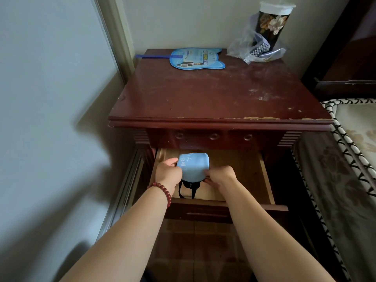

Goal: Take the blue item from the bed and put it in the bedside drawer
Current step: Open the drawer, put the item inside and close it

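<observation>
The blue pouch point(193, 166) is held inside the open drawer point(266, 180), pinched at both sides by the left hand point(167, 174) and right hand point(221, 177). It is probably being laid flat, so the drawer can be closed over it.

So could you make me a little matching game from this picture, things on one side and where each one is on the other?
Things:
1. blue pouch
2. paper fan
3. flowered canister
4. bead bracelet

Places:
A. back right corner of the nightstand top, with a clear plastic bag
B. on the left wrist
C. inside the open drawer, held by both hands
D. back of the nightstand top, handle pointing left

Pairs: 1-C, 2-D, 3-A, 4-B
</observation>
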`<state>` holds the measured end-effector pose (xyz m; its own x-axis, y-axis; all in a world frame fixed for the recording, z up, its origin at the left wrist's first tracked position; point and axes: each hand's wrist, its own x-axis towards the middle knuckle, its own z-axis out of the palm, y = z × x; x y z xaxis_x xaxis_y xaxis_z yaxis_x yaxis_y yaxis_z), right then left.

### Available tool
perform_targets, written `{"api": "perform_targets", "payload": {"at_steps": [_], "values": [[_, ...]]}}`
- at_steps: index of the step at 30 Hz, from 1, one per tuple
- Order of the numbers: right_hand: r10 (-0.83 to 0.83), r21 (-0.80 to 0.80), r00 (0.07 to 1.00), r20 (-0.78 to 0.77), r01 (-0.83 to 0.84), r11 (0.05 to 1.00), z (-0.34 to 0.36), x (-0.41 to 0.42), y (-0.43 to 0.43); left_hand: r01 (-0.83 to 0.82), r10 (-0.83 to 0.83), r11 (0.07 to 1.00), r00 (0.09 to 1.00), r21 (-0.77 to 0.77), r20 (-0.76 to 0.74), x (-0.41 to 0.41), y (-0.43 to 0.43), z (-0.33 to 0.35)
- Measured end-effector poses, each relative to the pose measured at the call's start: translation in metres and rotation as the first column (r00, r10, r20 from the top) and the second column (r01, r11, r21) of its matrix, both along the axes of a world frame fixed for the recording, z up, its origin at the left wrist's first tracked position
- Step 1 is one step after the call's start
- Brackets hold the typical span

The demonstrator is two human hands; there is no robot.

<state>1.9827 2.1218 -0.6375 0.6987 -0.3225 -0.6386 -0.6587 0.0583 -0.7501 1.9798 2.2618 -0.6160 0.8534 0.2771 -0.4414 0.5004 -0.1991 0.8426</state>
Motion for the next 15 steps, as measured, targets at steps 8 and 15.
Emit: {"api": "perform_targets", "payload": {"at_steps": [8, 15], "values": [[0.021, 0.047, 0.992, -0.127, -0.015, 0.999, -0.023, 0.019, 0.001, 0.149, -0.153, 0.938, 0.988, 0.313, -0.011, 0.006, -0.008, -0.021], [0.102, -0.003, 0.984, -0.149, -0.104, 0.995, -0.031, 0.024, 0.003, 0.213, -0.18, 0.946, 0.972, 0.245, -0.151, 0.01, -0.005, -0.021]]}}
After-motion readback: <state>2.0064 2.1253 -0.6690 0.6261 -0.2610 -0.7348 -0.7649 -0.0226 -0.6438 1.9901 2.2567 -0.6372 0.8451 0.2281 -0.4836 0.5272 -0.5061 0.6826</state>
